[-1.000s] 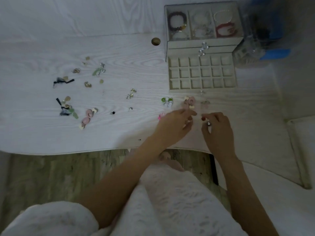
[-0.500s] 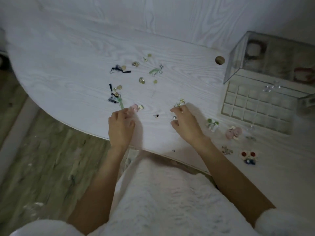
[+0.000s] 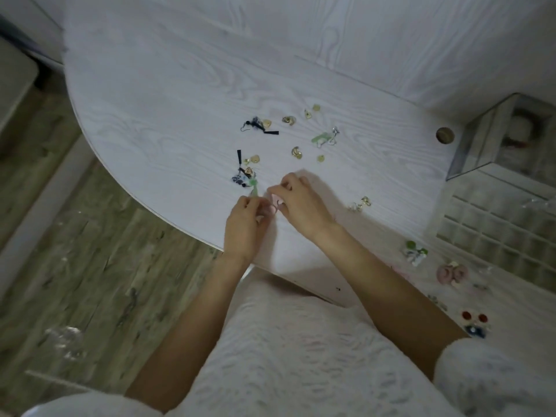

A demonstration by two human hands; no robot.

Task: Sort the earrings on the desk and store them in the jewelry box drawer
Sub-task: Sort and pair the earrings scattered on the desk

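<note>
Small pink earrings [image 3: 274, 206] sit between both hands near the desk [image 3: 168, 94] edge, pinched by the curled fingers of the left hand [image 3: 244, 224] and the right hand [image 3: 301, 204]. Loose earrings [image 3: 296, 152] lie scattered beyond the hands, and the jewelry box drawer [image 3: 496, 233] stands open well off to the right hand's side.

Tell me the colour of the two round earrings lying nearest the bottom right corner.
Red, the pair of round earrings, seen in the head view.
</note>
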